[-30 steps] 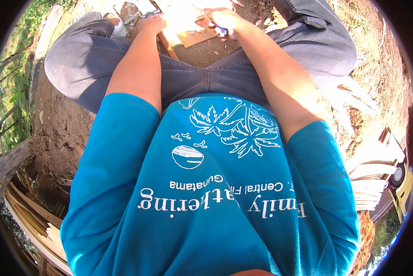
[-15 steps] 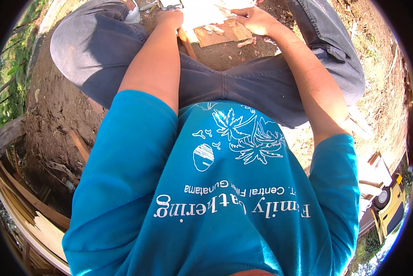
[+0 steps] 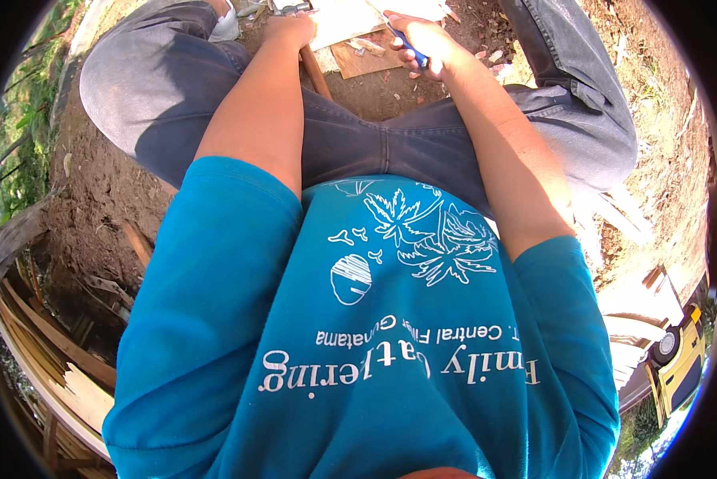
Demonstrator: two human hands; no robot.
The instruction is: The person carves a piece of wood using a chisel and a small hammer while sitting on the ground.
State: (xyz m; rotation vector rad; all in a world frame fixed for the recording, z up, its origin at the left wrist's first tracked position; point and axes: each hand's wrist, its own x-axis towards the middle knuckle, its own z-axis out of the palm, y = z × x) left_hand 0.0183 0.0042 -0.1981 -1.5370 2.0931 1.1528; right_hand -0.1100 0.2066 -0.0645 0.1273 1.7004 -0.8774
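My left hand [image 3: 289, 30] is closed around a wooden-handled tool, probably a hammer. Its brown handle [image 3: 315, 73] sticks out toward my lap, and grey metal [image 3: 291, 8] shows just beyond my fingers. In my right hand [image 3: 428, 46] is a slim blue-handled tool [image 3: 413, 48], tilted, its thin end pointing away to the upper left; the kind of tip is too small to tell. Between both hands lies a pale board [image 3: 346, 17], washed out by sunlight. A brown piece of thin wood [image 3: 368, 57] with shavings on it sits at the board's near edge.
My crossed legs in dark trousers [image 3: 358, 132] frame the work spot. Wood chips [image 3: 495, 57] are scattered over the dirt ground. Stacked planks [image 3: 55, 351] lie at the lower left, with a weathered log [image 3: 11, 235] above them. A yellow vehicle [image 3: 681, 359] stands at the lower right.
My right hand has drawn back from the board and turned, so the blue handle now shows. The left hand has shifted slightly left, still on the wooden handle.
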